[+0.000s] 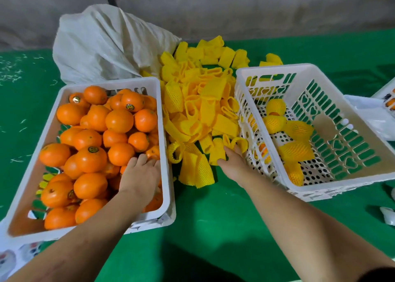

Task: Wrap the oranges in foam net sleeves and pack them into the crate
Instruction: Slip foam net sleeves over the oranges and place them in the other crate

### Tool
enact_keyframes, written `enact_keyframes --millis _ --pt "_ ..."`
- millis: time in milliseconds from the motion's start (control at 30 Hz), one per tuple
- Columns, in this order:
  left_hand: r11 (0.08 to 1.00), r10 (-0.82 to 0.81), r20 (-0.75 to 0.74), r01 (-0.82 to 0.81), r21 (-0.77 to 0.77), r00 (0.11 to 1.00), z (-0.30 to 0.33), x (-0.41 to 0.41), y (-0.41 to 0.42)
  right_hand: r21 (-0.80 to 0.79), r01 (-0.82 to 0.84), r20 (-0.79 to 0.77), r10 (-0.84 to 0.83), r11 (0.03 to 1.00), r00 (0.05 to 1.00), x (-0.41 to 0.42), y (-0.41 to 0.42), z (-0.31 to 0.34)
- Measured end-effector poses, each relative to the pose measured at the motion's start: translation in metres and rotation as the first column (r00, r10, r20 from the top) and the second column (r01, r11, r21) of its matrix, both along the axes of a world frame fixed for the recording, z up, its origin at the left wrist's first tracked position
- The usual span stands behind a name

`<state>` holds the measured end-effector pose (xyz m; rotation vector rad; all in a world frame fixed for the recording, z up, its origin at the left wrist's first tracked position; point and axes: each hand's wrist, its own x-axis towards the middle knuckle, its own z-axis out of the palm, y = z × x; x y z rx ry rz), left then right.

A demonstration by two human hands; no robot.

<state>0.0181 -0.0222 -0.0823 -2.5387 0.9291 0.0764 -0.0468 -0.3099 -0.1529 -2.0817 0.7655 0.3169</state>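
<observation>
My left hand (140, 175) reaches into the near right corner of the crate of bare oranges (89, 140), fingers curled down over fruit there; I cannot tell whether it grips one. My right hand (233, 158) pinches a yellow foam sleeve (218, 151) at the near edge of the sleeve pile (203, 102). Just right of that hand stands the packing crate (363, 181), with several wrapped oranges (296, 150) inside.
</observation>
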Motion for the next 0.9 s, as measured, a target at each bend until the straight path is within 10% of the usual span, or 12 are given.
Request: enact_keyframes --millis 367,533,700,900 --pt "0.998 -0.056 0.045 0.056 0.015 0.997 0.004 -0.002 0.005 0.032 0.190 0.467 -0.182 0.981 0.865 -0.027 0.018 0.021" --pt "0.958 -0.030 -0.179 -0.023 -0.286 0.983 0.019 0.002 0.026 -0.092 0.257 0.520 -0.173 0.962 0.836 -0.033 0.016 0.035" --pt "0.501 -0.070 -0.558 -0.454 -0.737 0.827 0.044 0.001 0.059 -0.044 0.253 0.502 -0.198 0.966 0.842 -0.036 0.007 0.040" --pt "-0.010 -0.132 -0.600 -0.606 -0.795 0.789 0.047 -0.042 0.028 -0.103 0.221 0.550 -0.130 0.970 0.825 -0.036 0.020 0.043"
